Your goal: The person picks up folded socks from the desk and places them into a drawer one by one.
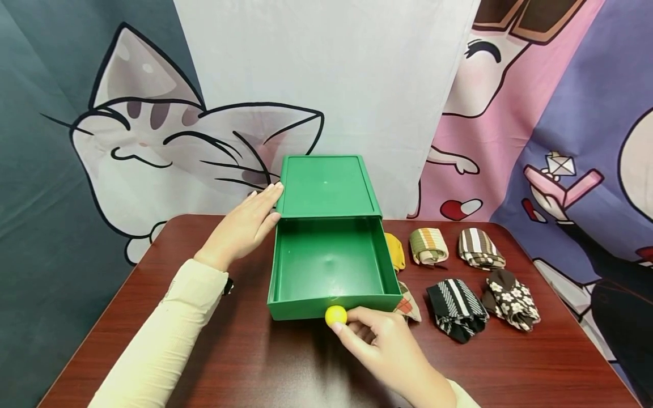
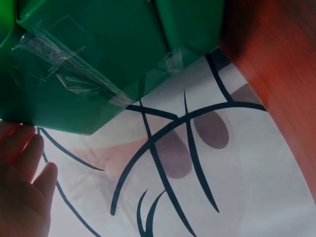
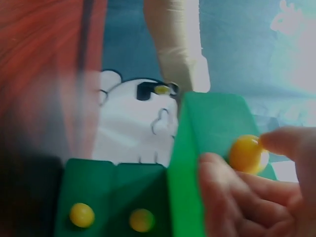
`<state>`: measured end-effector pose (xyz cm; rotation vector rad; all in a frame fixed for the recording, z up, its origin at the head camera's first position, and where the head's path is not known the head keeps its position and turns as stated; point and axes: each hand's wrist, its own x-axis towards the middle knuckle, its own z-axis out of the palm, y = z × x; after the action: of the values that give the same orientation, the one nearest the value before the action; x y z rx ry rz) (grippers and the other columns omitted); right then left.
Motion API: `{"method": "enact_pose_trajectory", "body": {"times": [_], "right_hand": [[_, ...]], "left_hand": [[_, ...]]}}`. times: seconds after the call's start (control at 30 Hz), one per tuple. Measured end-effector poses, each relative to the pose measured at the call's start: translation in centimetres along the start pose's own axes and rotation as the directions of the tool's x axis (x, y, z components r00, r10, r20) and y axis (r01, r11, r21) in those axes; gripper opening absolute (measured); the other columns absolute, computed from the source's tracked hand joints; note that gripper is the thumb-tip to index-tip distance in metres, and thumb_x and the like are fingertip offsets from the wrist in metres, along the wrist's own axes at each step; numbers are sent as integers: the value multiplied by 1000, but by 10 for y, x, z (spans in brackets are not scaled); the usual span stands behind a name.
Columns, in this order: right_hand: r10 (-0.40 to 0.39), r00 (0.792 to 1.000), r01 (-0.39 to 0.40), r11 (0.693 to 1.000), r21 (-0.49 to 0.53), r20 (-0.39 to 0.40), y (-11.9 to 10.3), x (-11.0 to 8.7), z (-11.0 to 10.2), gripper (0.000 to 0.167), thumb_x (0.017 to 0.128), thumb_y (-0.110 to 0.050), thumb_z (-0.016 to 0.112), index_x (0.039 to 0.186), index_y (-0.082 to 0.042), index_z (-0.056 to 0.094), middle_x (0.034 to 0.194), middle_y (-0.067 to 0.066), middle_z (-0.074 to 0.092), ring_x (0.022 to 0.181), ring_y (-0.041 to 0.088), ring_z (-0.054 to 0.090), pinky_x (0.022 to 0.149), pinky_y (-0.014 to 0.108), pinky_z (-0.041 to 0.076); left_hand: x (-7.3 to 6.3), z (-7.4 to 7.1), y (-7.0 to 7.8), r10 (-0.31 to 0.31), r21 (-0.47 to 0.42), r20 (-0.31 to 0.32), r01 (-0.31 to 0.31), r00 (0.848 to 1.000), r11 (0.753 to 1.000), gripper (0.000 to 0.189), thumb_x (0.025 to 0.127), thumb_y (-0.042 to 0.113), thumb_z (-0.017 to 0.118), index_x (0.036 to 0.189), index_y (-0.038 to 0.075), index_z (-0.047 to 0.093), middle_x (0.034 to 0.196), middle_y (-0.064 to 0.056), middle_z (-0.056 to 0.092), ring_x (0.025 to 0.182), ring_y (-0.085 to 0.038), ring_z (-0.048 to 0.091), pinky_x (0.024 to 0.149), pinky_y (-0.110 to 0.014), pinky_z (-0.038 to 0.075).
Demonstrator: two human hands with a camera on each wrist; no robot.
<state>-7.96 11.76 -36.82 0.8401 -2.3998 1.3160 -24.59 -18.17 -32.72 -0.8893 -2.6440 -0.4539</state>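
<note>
The grip of the right hand (image 1: 393, 347) is narrowed to a pinch, the yellow knob (image 1: 336, 315) being held at the front of the extended green drawer (image 1: 301, 310). The left hand (image 1: 246, 228) is reached forward, fingers straightened, along the green cabinet's (image 1: 326, 184) side, apparently touched, though the wrist view is dim.

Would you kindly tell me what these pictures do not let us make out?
Head view: parts of the yellow bundle and checked bundle, hidden by the drawer.
Head view: the dark item beside the left cuff, too small to identify.
Right wrist view: the green cabinet's lower front, cut off by the bottom edge.
</note>
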Motion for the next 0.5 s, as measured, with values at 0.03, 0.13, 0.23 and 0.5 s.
{"method": "enact_pose_trajectory", "body": {"times": [0.03,0.13,0.23,0.5], "right_hand": [[36,998,-36,999,7,46,-2,0,-4,7,96,-19,72,90,-18,74,74,-18,65,62,-7,56,55,16,53],[103,979,-106,994,8,174,-6,0,-21,9,99,-23,68,99,-17,75,81,-17,67,70,-5,60,60,19,55],[75,970,-78,997,5,230,-6,-3,-41,11,100,-22,68,108,-17,75,87,-16,69,77,-3,62,63,21,56],[-109,982,115,993,-31,155,10,-6,-92,29,90,0,73,104,-26,74,88,-13,71,72,0,62,59,15,50]], "left_hand": [[0,0,0,1,-1,-1,-1,1000,1000,58,111,31,41,159,1,29,164,-13,30,152,-27,26,127,-43,14],[0,1,0,3,-4,-2,-3,1000,1000,58,111,32,41,159,1,29,164,-13,30,152,-27,26,127,-43,14],[1,1,0,3,-6,-1,-3,1000,1000,58,111,31,42,159,1,29,164,-12,30,152,-27,26,127,-42,14],[1,4,-2,10,-3,-13,-10,1000,1000,58,111,30,42,159,0,29,164,-13,30,151,-31,28,126,-44,16]]}}
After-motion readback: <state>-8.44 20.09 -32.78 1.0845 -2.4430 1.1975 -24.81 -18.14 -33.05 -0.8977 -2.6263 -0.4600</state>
